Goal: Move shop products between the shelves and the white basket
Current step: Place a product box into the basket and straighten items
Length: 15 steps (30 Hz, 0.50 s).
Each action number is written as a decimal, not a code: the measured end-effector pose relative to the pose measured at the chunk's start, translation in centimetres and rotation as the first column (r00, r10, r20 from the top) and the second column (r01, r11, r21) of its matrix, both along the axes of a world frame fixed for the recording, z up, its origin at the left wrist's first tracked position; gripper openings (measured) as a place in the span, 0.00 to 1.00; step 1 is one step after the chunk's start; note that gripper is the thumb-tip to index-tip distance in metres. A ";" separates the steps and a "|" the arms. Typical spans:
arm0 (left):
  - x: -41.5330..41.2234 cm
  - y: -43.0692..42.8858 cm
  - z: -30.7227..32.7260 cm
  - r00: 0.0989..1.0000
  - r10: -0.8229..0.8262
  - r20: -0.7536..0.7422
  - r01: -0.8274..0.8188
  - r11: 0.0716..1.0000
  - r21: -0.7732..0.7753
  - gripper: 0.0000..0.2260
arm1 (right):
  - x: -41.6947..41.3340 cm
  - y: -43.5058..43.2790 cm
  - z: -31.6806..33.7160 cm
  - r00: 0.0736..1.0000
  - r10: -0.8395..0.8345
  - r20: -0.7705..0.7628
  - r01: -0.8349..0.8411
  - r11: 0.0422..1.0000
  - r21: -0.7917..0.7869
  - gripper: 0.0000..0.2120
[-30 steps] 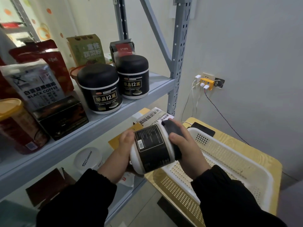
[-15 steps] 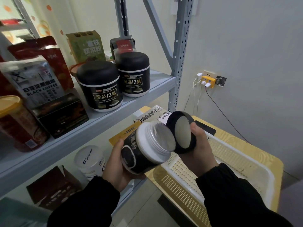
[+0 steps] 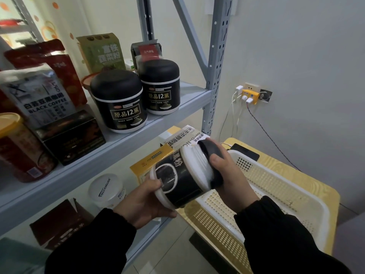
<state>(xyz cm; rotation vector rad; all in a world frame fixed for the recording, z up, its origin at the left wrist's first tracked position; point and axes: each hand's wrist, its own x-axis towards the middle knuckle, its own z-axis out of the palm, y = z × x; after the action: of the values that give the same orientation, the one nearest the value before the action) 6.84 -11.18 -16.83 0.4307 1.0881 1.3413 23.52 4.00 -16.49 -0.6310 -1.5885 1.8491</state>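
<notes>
Lid (image 3: pixel 212 155) back against the jar (image 3: pixel 178 179) mouth now, where half a second ago it was held clear; whether it is seated I can't tell. Right hand (image 3: pixel 227 175) grips the lid, left hand (image 3: pixel 146 198) cups the jar's base, over the white basket's (image 3: pixel 276 186) near corner. Basket looks empty. Two matching jars (image 3: pixel 120 101) wait on the shelf (image 3: pixel 138 135); boxes (image 3: pixel 177 139) crowd just behind the held jar.

White basket (image 3: pixel 308 194) open; upper shelf (image 3: pixel 138 135) crowded.
</notes>
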 end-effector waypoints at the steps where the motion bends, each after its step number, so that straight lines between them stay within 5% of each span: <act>1: 0.0 0.1 0.2 0.998 -0.034 -0.049 0.034 0.999 -0.002 0.52 | 0.1 -0.1 -0.1 1.000 0.019 0.025 -0.019 0.999 0.028 0.33; 5: -0.4 0.3 0.7 0.987 -0.029 -0.157 0.019 0.998 -0.064 0.38 | 0.4 -0.2 -0.1 0.994 0.080 0.074 -0.091 0.984 0.156 0.35; 15: -0.8 0.2 1.8 0.986 -0.092 -0.136 0.063 0.978 -0.200 0.44 | 0.4 -0.9 0.4 0.986 0.101 0.131 -0.140 0.934 0.328 0.35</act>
<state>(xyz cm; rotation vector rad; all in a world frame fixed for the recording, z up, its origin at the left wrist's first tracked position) 6.08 -10.97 -15.08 0.4253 1.2971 1.1354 23.96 3.06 -16.08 -0.4976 -2.0007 1.5918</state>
